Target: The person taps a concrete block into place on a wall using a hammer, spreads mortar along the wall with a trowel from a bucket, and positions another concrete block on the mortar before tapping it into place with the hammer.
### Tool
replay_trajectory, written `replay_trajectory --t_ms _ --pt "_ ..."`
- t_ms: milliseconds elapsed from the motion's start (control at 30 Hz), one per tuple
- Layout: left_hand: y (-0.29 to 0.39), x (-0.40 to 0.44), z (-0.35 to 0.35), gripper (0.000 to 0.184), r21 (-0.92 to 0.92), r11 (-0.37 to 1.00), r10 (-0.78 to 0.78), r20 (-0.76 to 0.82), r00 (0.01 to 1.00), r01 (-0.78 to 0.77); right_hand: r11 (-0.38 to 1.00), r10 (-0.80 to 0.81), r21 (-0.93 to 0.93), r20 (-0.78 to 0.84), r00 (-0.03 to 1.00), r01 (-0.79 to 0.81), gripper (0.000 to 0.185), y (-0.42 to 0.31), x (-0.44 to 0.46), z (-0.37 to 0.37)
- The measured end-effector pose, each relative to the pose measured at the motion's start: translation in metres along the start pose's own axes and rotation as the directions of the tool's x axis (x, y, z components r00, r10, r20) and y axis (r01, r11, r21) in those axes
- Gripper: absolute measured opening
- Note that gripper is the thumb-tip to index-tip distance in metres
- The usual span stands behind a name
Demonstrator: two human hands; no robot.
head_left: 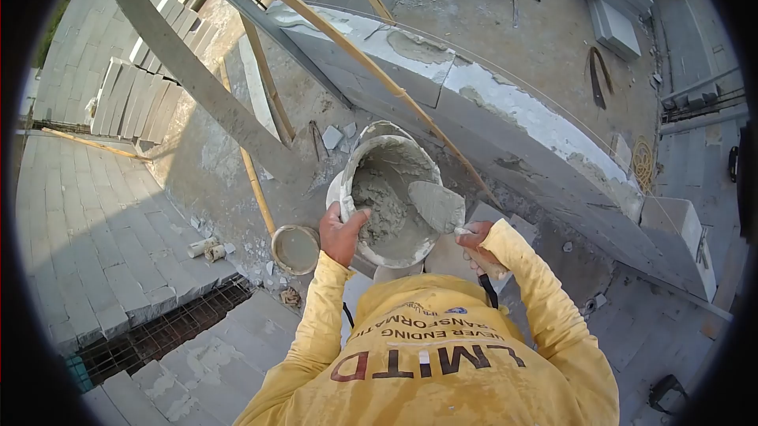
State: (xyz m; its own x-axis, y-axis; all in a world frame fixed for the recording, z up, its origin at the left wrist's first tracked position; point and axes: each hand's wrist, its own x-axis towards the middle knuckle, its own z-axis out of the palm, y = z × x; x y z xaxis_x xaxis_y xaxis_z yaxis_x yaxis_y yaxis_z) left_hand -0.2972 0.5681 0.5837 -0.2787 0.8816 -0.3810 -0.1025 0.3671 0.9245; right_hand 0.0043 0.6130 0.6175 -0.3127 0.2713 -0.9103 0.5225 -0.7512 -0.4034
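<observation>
Wet mortar (380, 209) heaped at left inside bucket (407, 154), scene's middle; trowel (436, 206) blade over bucket's right side, grey-smeared; right hand (478, 240) fingers curled round handle; left hand (342, 235) pinches left rim, thumb inward; best to brace rim firmly, slide blade low under heap; small pail (298, 227) just left; block wall (505, 106) far right.
</observation>
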Motion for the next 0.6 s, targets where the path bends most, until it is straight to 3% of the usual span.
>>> replay_trajectory --t_ms 33,67,100,133,167,233,300,367,400,433,467,567,600 --pt "0.002 -0.001 0.004 0.026 0.069 0.998 -0.014 0.022 1.0 0.012 0.994 0.066 -0.088 -0.016 0.998 -0.067 0.03 -0.005 0.011 0.009" --pt "0.004 -0.003 0.007 0.027 0.137 0.99 -0.027 0.043 0.999 0.02 0.712 -0.187 -0.665 0.129 0.974 0.225 0.03 0.016 0.061 0.007" --pt "0.005 -0.004 0.011 0.027 0.204 0.979 -0.04 0.062 0.997 0.027 0.383 -0.253 -0.861 0.251 0.934 0.335 0.029 0.025 0.098 0.008" --pt "0.001 -0.004 0.017 0.027 0.197 0.98 -0.005 0.101 0.995 -0.015 -0.009 -0.313 -0.923 0.368 0.876 0.385 0.03 0.035 0.134 0.009" --pt "0.004 -0.006 0.023 0.026 0.215 0.976 -0.004 0.134 0.991 -0.025 -0.093 -0.34 -0.934 0.355 0.871 0.344 0.029 0.025 0.151 0.013" --pt "0.016 -0.011 0.035 0.026 0.244 0.969 -0.002 0.197 0.98 -0.047 -0.126 -0.445 -0.94 0.34 0.828 0.318 0.024 0.006 0.157 0.006" --pt "0.02 -0.012 0.039 0.026 0.327 0.944 -0.025 0.223 0.975 -0.051 -0.024 -0.583 -0.924 0.323 0.746 0.381 0.015 -0.007 0.136 0.001" --pt "0.024 -0.007 0.043 0.025 0.424 0.903 -0.044 0.238 0.97 -0.063 0.636 -0.442 -0.669 0.093 0.892 0.384 0.021 -0.011 0.122 -0.003" --pt "0.023 -0.002 0.045 0.025 0.407 0.911 -0.043 0.248 0.968 -0.064 0.926 -0.257 -0.292 -0.02 0.966 0.24 0.023 -0.012 0.112 -0.002" --pt "0.019 0.004 0.046 0.026 0.388 0.919 -0.038 0.256 0.966 -0.067 0.987 -0.035 0.154 -0.035 0.999 0.04 0.025 -0.017 0.101 -0.003" --pt "0.018 0.007 0.046 0.026 0.369 0.927 -0.036 0.259 0.965 -0.065 0.987 -0.08 0.139 -0.022 0.997 0.082 0.031 -0.045 0.055 -0.003" --pt "0.028 0.011 0.049 0.026 0.333 0.942 -0.072 0.286 0.956 -0.028 0.949 -0.222 0.259 0.156 0.962 0.177 0.031 -0.022 0.079 -0.008" --pt "0.03 0.015 0.048 0.026 0.328 0.944 -0.077 0.288 0.954 -0.022 0.937 -0.199 0.326 0.207 0.958 0.124 0.033 -0.015 0.081 -0.011"
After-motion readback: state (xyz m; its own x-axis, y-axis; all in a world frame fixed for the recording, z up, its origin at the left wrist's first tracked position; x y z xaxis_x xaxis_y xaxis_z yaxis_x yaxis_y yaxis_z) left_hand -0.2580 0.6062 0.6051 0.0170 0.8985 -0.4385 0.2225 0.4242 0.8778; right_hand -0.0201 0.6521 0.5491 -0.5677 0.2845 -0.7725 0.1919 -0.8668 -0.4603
